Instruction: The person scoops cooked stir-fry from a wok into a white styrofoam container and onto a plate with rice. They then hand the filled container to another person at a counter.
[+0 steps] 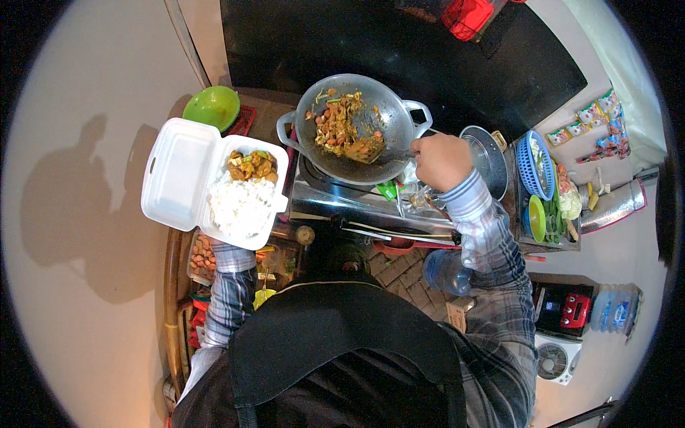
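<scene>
My left hand, almost wholly hidden, supports an open white foam takeaway box (179, 176) from below. In the box's deep half lies white rice (241, 206), with a saucy stir-fry (252, 166) beside it; the lid is folded out to the left. My right hand (443, 162) grips the handle of a metal spatula (398, 154) at the near right of a wok (393, 117). The spatula's blade is inside the wok, partly covered by food. Chopped, sauced food with sausage-like pieces (337, 120) lies mostly in the wok's left and lower parts.
The wok sits on a steel gas stove (342, 206). Behind my right hand is a second pan (484, 155). A blue basket (535, 166) and vegetables (570, 203) stand at right. A green bowl (211, 108) is at back left; a water bottle (447, 272) stands below.
</scene>
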The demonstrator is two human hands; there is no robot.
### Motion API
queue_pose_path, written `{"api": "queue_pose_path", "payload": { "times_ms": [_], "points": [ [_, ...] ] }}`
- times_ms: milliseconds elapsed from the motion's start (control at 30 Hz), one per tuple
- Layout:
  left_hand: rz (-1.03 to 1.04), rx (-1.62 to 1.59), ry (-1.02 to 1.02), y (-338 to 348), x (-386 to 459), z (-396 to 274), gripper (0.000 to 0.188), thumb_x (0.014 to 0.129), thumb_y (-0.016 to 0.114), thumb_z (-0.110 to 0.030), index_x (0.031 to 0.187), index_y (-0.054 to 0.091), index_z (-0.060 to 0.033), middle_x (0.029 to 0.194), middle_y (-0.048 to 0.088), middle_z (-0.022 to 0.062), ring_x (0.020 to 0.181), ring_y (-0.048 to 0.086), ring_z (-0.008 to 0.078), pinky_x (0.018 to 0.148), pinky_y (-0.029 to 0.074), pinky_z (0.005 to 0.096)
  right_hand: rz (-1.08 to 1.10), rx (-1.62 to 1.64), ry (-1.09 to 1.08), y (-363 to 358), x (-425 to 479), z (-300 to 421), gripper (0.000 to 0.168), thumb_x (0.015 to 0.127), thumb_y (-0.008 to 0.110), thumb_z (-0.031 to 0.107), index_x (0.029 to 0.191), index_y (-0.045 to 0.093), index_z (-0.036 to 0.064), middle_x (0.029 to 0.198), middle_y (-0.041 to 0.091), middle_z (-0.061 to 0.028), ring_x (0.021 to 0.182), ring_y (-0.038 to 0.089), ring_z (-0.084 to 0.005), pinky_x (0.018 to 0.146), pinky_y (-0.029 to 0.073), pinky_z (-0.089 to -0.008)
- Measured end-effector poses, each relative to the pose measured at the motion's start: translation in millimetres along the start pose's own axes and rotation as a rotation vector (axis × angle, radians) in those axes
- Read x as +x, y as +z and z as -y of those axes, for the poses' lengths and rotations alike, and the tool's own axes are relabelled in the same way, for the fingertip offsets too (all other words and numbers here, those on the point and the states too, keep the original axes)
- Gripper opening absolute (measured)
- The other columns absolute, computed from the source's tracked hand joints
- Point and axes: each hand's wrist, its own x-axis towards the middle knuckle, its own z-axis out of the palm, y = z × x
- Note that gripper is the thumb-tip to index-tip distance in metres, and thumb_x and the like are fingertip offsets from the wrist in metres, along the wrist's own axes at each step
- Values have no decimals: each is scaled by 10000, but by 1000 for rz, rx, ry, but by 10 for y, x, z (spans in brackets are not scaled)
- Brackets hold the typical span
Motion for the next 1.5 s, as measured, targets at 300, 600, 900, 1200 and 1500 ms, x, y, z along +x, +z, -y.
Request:
{"api": "queue_pose_path", "payload": {
  "times_ms": [300, 600, 900, 1200, 1500],
  "points": [
    [-74, 551, 7, -321, 74, -101, 593, 840, 398, -418, 1296, 260, -64, 1285, 362, 148, 1091, 439, 338, 841, 433, 503, -25, 4, 122, 8, 264, -74, 182, 670, 568, 167, 832, 650, 156, 728, 620, -119, 681, 603, -290, 605, 480, -395],
    [-132, 72, -69, -357, 70, -156, 624, 828, 419, -429, 1304, 242, -66, 1289, 352, 160, 1116, 414, 337, 861, 417, 507, 52, -13, 127, -309, 301, -147, 177, 616, 586, 191, 748, 664, 103, 745, 629, -144, 708, 622, -297, 625, 503, -395],
    [-138, 152, -54, -525, 100, -169, 648, 817, 423, -450, 1307, 239, -67, 1294, 343, 167, 1133, 395, 341, 878, 405, 503, 247, 51, 82, 37, 252, -87, 165, 727, 528, 187, 832, 636, 118, 782, 621, -130, 735, 590, -319, 666, 463, -412],
    [-59, -27, -98, -254, 99, -191, 651, 821, 391, -472, 1306, 253, -61, 1312, 320, 168, 1165, 358, 346, 928, 356, 491, 234, 46, 21, -494, 24, -181, 178, 658, 548, 187, 781, 655, 117, 733, 620, -122, 707, 601, -296, 634, 476, -399],
    [-82, -53, -104, -227, 77, -250, 641, 833, 360, -477, 1308, 251, -62, 1321, 310, 165, 1176, 348, 339, 941, 340, 486, 10, 155, 295, 651, -326, 540, 288, 686, 533, 114, 974, 544, 93, 618, 583, -173, 607, 598, -332, 532, 477, -441]
  ]
}}
